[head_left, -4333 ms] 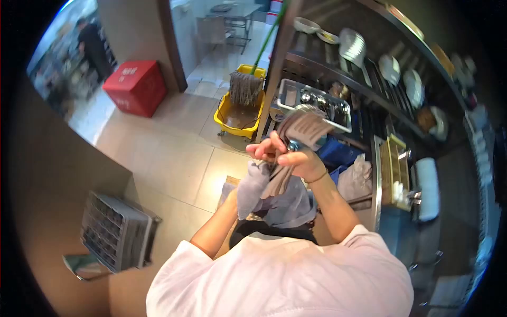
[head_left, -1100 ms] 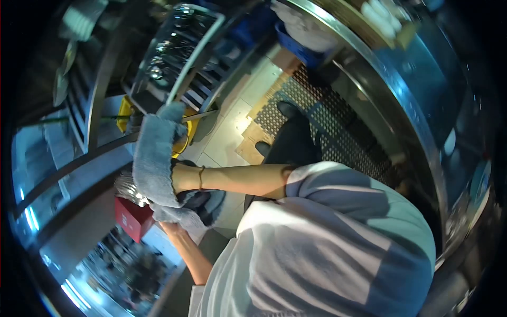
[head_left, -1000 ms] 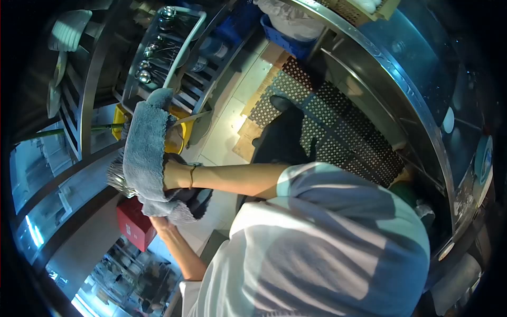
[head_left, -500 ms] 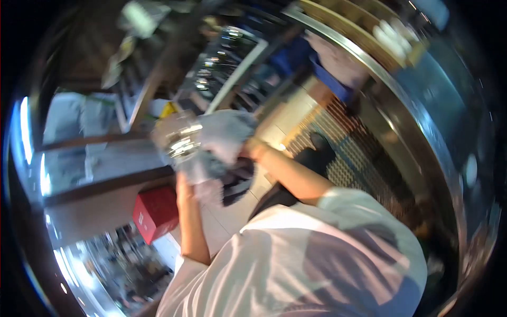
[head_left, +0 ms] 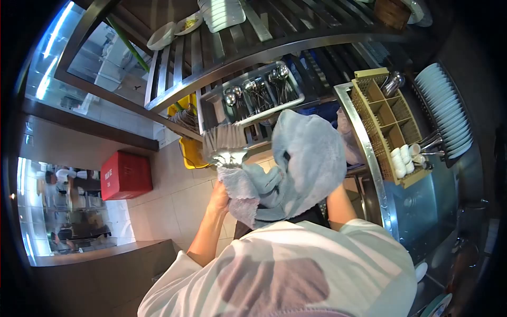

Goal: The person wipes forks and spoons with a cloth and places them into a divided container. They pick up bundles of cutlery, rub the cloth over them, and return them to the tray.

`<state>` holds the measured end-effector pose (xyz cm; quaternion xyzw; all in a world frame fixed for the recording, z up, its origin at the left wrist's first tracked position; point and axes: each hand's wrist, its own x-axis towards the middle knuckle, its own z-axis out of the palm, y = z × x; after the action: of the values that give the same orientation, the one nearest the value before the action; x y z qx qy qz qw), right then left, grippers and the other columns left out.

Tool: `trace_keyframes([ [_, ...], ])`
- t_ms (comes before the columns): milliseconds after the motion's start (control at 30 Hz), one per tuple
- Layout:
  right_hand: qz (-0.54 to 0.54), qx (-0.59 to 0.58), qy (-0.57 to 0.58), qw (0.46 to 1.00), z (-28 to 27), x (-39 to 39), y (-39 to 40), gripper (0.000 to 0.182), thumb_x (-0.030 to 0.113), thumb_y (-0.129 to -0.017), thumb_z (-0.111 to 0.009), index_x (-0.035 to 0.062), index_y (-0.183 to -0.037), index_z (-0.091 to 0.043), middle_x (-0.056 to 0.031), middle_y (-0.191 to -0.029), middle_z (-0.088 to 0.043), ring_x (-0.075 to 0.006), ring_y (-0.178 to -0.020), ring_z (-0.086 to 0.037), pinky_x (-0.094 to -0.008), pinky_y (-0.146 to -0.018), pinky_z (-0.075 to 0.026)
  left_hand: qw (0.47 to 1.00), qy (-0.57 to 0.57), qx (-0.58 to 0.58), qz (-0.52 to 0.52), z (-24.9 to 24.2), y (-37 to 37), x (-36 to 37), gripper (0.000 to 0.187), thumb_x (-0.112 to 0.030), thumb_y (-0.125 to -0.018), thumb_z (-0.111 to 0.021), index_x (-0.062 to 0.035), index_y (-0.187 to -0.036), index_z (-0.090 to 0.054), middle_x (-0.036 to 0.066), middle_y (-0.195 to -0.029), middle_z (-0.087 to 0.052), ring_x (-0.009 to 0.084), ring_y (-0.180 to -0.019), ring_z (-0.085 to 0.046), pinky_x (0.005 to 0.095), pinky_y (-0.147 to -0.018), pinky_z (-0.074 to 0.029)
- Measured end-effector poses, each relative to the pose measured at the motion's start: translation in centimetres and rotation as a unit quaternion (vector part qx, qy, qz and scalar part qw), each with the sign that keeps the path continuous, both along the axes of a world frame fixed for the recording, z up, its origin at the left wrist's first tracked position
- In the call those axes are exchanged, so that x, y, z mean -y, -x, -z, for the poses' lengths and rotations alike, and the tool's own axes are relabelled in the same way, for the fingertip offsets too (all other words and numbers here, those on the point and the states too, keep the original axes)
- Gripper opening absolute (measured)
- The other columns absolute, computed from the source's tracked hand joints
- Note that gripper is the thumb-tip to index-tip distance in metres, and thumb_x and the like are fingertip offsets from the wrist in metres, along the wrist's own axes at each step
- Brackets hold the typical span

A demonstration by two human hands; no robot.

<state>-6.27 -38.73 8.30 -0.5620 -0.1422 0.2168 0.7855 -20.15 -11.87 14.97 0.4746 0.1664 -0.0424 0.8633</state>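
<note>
- The left hand [head_left: 218, 199] is closed around the lower end of a cutlery bundle [head_left: 227, 141] through a grey-blue cloth [head_left: 311, 164]; the cloth hides part of the fingers.
- The cutlery bundle stands roughly upright on the person's side of the cutlery tray [head_left: 214, 112], near its left corner, ends fanned upward; the kind of cutlery is too blurred to tell.
- The cloth wraps the bundle's base and spreads rightward, wholly nearer the person than the tray.
- The right forearm [head_left: 340, 207] runs up under the cloth, which covers the right hand, so I cannot tell how far it is opened or what it grips.
- Inside the tray lie metal spoons [head_left: 231, 99] and other utensils.
- Above the tray, on a slatted shelf [head_left: 211, 53], sit a white bowl [head_left: 161, 36] and stacked white dishes [head_left: 222, 15].
- Left of the tray is a yellow bucket [head_left: 193, 156]; farther left, a red box [head_left: 127, 176].
- Right of the tray, a divided wicker box [head_left: 393, 134] holds white spoons [head_left: 402, 161]; beyond it stands a row of white plates [head_left: 443, 111].
</note>
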Motion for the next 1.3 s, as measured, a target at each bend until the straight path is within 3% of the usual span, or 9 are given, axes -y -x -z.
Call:
trace_keyframes([
  [100, 0.013, 0.010, 0.035, 0.999, -0.2, 0.4, -1.3, 0.023, 0.020, -0.074, -0.059, 0.0022, -0.088, -0.059, -0.0125, -0.088, -0.062, -0.0269, -0.086, -0.058, -0.0364, -0.077, -0.043, 1.000, -0.027, -0.007, -0.013, 0.8, -0.6, -0.8, 0.027, -0.016, -0.080, -0.060, -0.0047, -0.104, -0.053, 0.004, -0.091, -0.059, 0.0134, -0.079, -0.060, 0.0285, -0.070, -0.051],
  [233, 0.026, 0.063, 0.111, 0.992, -1.2, -0.7, -2.0, 0.024, 0.021, -0.074, -0.059, 0.0022, -0.088, -0.059, -0.0127, -0.087, -0.062, -0.0274, -0.085, -0.058, -0.0365, -0.077, -0.043, 1.000, 0.026, -0.004, -0.014, 3.0, -0.9, -2.3, 0.028, -0.015, -0.079, -0.060, -0.0038, -0.105, -0.053, 0.006, -0.093, -0.060, 0.0145, -0.079, -0.060, 0.0297, -0.071, -0.052],
  [500, -0.058, 0.288, 0.314, 0.903, 0.5, -14.3, 3.4, 0.024, 0.021, -0.074, -0.059, 0.0022, -0.088, -0.059, -0.0131, -0.087, -0.062, -0.0282, -0.084, -0.058, -0.0369, -0.076, -0.044, 0.996, -0.007, -0.014, 0.091, 5.2, -3.8, -7.2, 0.032, -0.006, -0.076, -0.063, -0.0019, -0.107, -0.053, 0.008, -0.095, -0.061, 0.0152, -0.080, -0.061, 0.0298, -0.070, -0.052],
  [633, -0.048, 0.317, 0.350, 0.880, 1.6, -21.5, 3.4, 0.024, 0.022, -0.074, -0.059, 0.0022, -0.088, -0.059, -0.0133, -0.086, -0.062, -0.0286, -0.084, -0.058, -0.0370, -0.075, -0.044, 0.993, 0.103, -0.037, 0.054, 5.6, -2.6, -13.4, 0.025, -0.012, -0.082, -0.056, -0.0043, -0.106, -0.054, 0.007, -0.094, -0.061, 0.0160, -0.080, -0.061, 0.0315, -0.072, -0.052],
  [700, -0.035, 0.334, 0.372, 0.865, 2.0, -25.2, 2.8, 0.024, 0.022, -0.074, -0.059, 0.0022, -0.088, -0.059, -0.0134, -0.086, -0.062, -0.0288, -0.084, -0.058, -0.0371, -0.075, -0.044, 0.994, 0.094, -0.012, 0.062, 6.8, -2.5, -16.8, 0.025, -0.016, -0.083, -0.054, -0.0051, -0.106, -0.053, 0.008, -0.094, -0.061, 0.0183, -0.080, -0.062, 0.0331, -0.072, -0.053],
  [767, -0.022, 0.345, 0.391, 0.853, 2.7, -28.3, 2.3, 0.024, 0.022, -0.074, -0.059, 0.0022, -0.088, -0.058, -0.0135, -0.086, -0.062, -0.0290, -0.083, -0.058, -0.0372, -0.075, -0.044, 0.971, 0.219, -0.100, -0.006, 6.7, -2.0, -19.0, 0.026, -0.017, -0.082, -0.057, -0.0066, -0.105, -0.053, 0.008, -0.093, -0.061, 0.0191, -0.078, -0.062, 0.0340, -0.070, -0.053],
  [833, -0.013, 0.353, 0.412, 0.840, 3.3, -30.5, 1.8, 0.025, 0.022, -0.074, -0.059, 0.0023, -0.088, -0.058, -0.0136, -0.086, -0.062, -0.0292, -0.083, -0.058, -0.0373, -0.074, -0.044, 0.965, 0.236, -0.116, -0.002, 6.0, -2.5, -20.6, 0.026, -0.018, -0.082, -0.058, -0.0081, -0.105, -0.053, 0.008, -0.091, -0.061, 0.0193, -0.076, -0.063, 0.0346, -0.067, -0.054],
  [1000, 0.000, 0.347, 0.447, 0.825, 4.4, -31.4, 2.3, 0.025, 0.023, -0.074, -0.059, 0.0023, -0.088, -0.058, -0.0139, -0.085, -0.062, -0.0297, -0.083, -0.058, -0.0375, -0.074, -0.044, 0.981, 0.161, 0.000, 0.107, 7.1, -3.2, -23.1, 0.025, -0.022, -0.082, -0.058, -0.0081, -0.102, -0.054, 0.006, -0.086, -0.061, 0.0180, -0.074, -0.062, 0.0332, -0.064, -0.054],
  [1300, 0.035, 0.355, 0.487, 0.797, 6.0, -30.4, -2.9, 0.025, 0.024, -0.074, -0.060, 0.0023, -0.088, -0.058, -0.0144, -0.085, -0.062, -0.0307, -0.082, -0.058, -0.0379, -0.073, -0.044, 0.964, 0.230, -0.103, 0.083, 10.9, -5.5, -20.0, 0.029, -0.036, -0.083, -0.056, -0.0108, -0.097, -0.057, 0.005, -0.085, -0.062, 0.0165, -0.073, -0.061, 0.0317, -0.063, -0.053],
])
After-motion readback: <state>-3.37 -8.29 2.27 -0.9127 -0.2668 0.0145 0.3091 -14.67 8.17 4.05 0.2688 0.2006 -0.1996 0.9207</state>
